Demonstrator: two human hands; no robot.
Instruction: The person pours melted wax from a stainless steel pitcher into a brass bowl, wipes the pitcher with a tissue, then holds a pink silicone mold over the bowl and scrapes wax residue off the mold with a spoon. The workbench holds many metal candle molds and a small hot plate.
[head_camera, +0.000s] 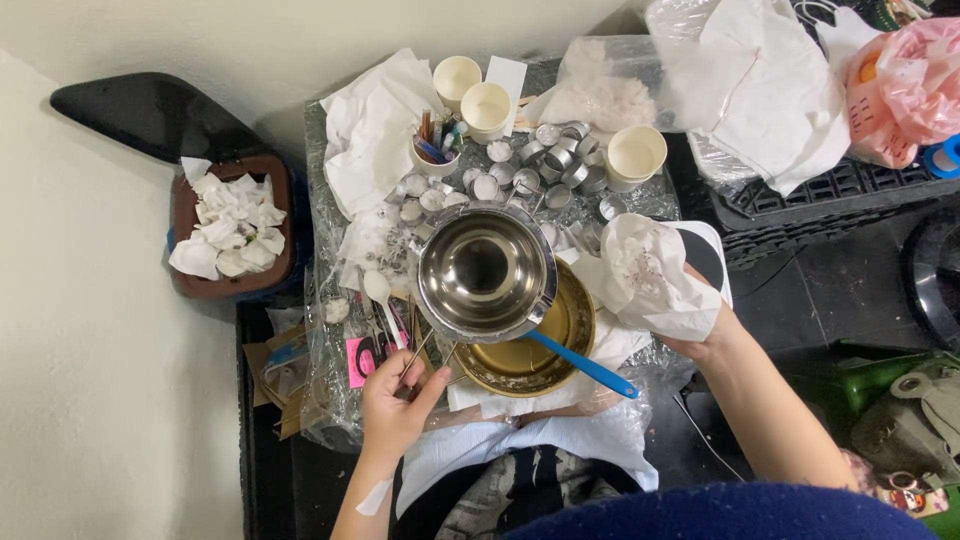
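At the far left we see a brown bin (180, 215) stuffed with crumpled white tissues (230, 228), standing beside the cluttered tabletop (330, 400), which is covered in clear plastic film.

Moving right, our left hand (395, 400) sits at the near edge of the tabletop. Its fingers (425, 388) are pinched together on the thin wire handle (425, 350) of a small steel pot (485, 270). The handle runs up and to the right from the fingertips, so the pot bowl lies beyond the fingers, further from us, and hangs over a gold-coloured pan (545, 345). A white spoon (380, 295) lies just left of the pot, and a blue-handled tool (585, 365) slants out from under the pot across the gold pan's rim.

Behind the pot, a cluster of small metal cups (555, 165) spreads over the tabletop, with cream paper cups (487, 108) and a cup of pens (435, 150) near them.

Further right, our right hand (705, 335) is closed on a wad of white tissue (650, 275). The tissue bunches above and left of the fingers, touching the pot's right rim.

At the far right, a pink plastic bag (905, 90) rests on a black crate (830, 190).
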